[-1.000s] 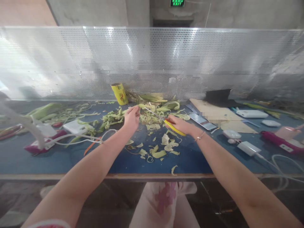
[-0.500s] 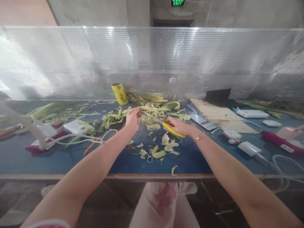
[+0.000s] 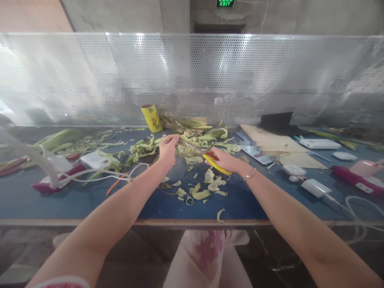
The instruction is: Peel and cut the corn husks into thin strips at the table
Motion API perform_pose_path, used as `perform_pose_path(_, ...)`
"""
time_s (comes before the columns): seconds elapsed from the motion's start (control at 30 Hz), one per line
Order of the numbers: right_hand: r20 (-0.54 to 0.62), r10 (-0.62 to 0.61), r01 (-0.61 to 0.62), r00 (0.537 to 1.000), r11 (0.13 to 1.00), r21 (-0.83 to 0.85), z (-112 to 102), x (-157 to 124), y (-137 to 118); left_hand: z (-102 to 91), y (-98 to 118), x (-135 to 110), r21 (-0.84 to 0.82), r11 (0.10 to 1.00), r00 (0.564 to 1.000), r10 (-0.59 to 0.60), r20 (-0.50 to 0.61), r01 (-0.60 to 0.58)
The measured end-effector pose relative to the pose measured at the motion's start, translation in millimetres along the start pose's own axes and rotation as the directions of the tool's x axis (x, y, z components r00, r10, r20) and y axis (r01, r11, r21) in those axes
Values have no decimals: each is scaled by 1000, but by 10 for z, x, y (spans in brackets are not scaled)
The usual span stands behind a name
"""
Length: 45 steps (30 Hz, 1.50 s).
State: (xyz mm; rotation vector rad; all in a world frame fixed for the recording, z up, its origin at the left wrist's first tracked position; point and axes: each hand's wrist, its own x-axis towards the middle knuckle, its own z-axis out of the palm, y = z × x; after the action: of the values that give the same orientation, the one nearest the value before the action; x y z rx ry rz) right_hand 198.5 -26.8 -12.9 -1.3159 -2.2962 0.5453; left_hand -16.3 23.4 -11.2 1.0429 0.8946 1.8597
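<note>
My right hand [image 3: 224, 161] grips yellow-and-red handled scissors [image 3: 210, 159], whose blades point left and away toward a pale green leaf strip [image 3: 180, 137]. My left hand [image 3: 168, 150] pinches the near end of that strip between its fingertips, just left of the blade tips. Both hands hover over a blue table [image 3: 60, 200]. Under and behind them lies a heap of green leaf strips [image 3: 198, 140]. Small cut pieces [image 3: 201, 195] are scattered on the blue surface nearer to me.
A yellow can [image 3: 152, 118] stands against the perforated metal screen [image 3: 192, 76]. To the left are a white box [image 3: 96, 159], white cables and more green strips. On the right lie cardboard [image 3: 270, 141], a metal grater [image 3: 255, 153], white chargers [image 3: 314, 187] and pink devices [image 3: 357, 178].
Both hands have shifted slightly left and away, toward the heap. The scissors moved with the right hand, closer to the strip held in the left.
</note>
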Motion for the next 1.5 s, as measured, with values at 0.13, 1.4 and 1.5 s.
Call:
perform_pose_path(0.13,20,16,-16,1000,1000,-13,-1,1,-8,6,21,-5,-34,999,1000,-13,-8,13)
perform_pose_path(1.4,-37,35,-34,999,999,28,-35,-5,-55,-32,-13,50,-36,982,971,-176,159,184)
perform_pose_path(1.5,-43,14,-14,999,1000,11,-46,-4,-58,-55,-51,78,19,991,978,-133,160,132)
